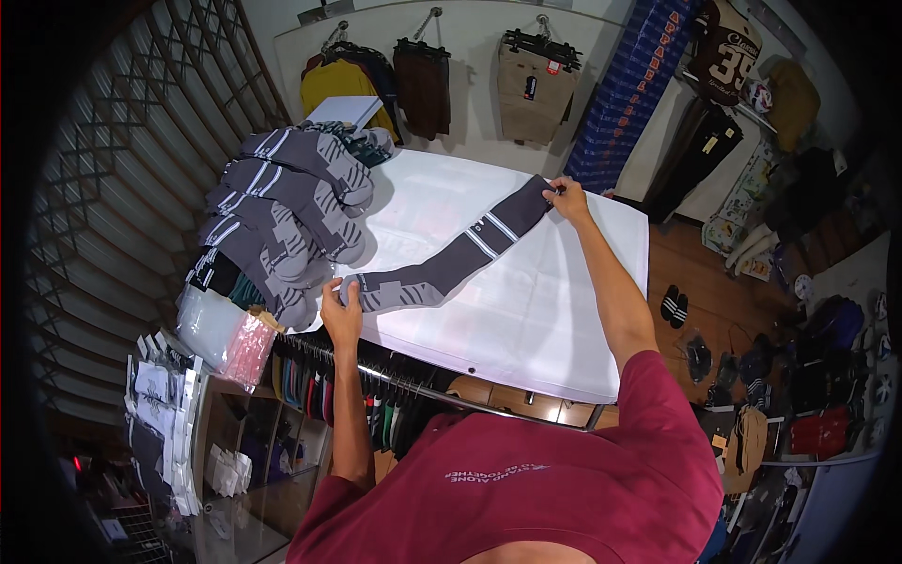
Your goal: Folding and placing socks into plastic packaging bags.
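Left hand: the left hand (340,305) is pressing down on the toe end of a long grey knit sock with white stripes and a paler zigzag foot (451,258), fingers closed over the edge; how tightly they are gripping, I cannot tell.
Right hand: the right hand (567,195) is pinching the cuff end of the same sock between thumb and fingers, arm fully extended.
Hands together: they are working well apart, one at each end, drawing the sock out flat.
Sock: it is lying diagonally across the white table top (554,320), toe toward the near-left edge, cuff toward the far edge.
Step in hand, as judged: flattening and straightening the sock. Doing it well is likely calling for even tension from both ends, stripes kept square, no twist along the leg, and the toe held steady while the cuff is being tugged.
Left of the sock: a heap of matching grey patterned socks (287,211) is resting on the table's left corner, just beside the toe end.
Beyond the heap, lower left: a clear bag with pink contents (249,346) is sitting at the table's edge.
Below the sock: a rail of hanging garments (357,390) is showing under the table.
Behind the sock: yellow, brown and beige garments on hangers (423,85) are lining the wall.
Right of the sock: sandals (673,305) are lying on the wooden floor.
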`<state>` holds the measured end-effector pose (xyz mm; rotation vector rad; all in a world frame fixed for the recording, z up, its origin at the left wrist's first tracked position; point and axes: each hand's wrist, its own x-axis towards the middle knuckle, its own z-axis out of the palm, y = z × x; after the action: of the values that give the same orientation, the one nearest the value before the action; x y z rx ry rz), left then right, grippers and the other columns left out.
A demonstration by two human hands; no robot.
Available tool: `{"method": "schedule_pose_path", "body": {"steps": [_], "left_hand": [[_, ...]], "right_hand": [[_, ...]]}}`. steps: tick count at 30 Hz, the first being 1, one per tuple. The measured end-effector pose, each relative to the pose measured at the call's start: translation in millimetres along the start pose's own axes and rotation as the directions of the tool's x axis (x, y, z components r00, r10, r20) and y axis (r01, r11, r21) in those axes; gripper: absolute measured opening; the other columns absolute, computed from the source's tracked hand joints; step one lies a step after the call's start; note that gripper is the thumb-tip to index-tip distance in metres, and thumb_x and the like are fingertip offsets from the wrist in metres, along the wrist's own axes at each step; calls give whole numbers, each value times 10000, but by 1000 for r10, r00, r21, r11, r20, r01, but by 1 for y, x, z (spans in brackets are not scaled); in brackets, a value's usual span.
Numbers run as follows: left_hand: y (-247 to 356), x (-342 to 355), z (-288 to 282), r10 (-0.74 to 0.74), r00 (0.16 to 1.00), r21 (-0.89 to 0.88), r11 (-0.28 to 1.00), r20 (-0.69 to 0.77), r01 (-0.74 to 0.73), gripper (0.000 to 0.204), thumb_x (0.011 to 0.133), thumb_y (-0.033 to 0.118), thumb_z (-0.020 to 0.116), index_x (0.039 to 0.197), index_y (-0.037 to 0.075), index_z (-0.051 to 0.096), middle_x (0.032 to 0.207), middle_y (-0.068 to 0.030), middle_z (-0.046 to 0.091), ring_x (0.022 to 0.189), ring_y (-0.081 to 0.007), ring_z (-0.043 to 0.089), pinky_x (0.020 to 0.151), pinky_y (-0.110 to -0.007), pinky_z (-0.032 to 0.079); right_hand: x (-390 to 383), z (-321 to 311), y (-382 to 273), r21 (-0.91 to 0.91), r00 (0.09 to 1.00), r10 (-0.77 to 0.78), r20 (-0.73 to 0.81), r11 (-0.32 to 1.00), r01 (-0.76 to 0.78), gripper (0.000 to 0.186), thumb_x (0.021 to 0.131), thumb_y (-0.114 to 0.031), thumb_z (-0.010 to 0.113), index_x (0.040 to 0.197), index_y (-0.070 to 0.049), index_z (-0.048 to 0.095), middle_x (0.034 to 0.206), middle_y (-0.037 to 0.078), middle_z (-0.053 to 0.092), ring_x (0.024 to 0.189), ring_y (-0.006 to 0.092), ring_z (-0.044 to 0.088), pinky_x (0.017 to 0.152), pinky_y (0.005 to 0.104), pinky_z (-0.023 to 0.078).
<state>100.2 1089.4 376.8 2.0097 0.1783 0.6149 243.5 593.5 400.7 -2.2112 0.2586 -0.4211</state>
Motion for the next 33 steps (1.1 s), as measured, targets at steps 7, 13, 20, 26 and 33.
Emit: {"method": "schedule_pose_path", "body": {"steps": [7,13,20,26,33], "left_hand": [[19,5,1,-117,988,104,989,102,106,420,908,234,728,1184,-34,559,715,-112,640,644,-160,588,609,-331,461],[15,31,17,-142,903,15,989,407,149,727,803,10,701,1429,19,332,1229,-233,542,988,-239,626,809,-350,530],[25,33,84,-16,955,-186,980,297,74,746,864,147,737,1451,-18,307,1227,-270,563,932,-263,658,825,-353,528],[37,13,129,61,918,41,996,391,-84,886,873,185,735,1516,-58,175,1286,-309,564,995,-372,656,916,-397,497],[48,9,152,-24,928,-233,965,373,118,990,868,155,766,1547,-28,69,1109,-227,608,859,-210,620,803,-326,500]], "right_hand": [[-9,-9,26,-212,1000,-9,-20,977,4,383,814,-116,796,1105,-15,568,871,121,674,822,225,672,731,334,528],[-81,-60,58,-106,984,144,-101,982,-154,429,813,-143,803,1132,-6,551,945,134,671,803,205,669,700,336,539],[-195,-121,47,-3,889,275,-367,955,-297,545,791,-190,836,1216,-4,549,983,141,672,819,191,651,757,332,539],[-236,-122,21,50,846,335,-413,937,-347,917,648,-256,932,1364,36,438,1201,218,637,1035,270,654,899,355,523],[-245,-114,20,259,693,502,-518,864,-432,812,628,-165,939,1250,126,506,938,145,705,710,160,672,676,285,553]]}}
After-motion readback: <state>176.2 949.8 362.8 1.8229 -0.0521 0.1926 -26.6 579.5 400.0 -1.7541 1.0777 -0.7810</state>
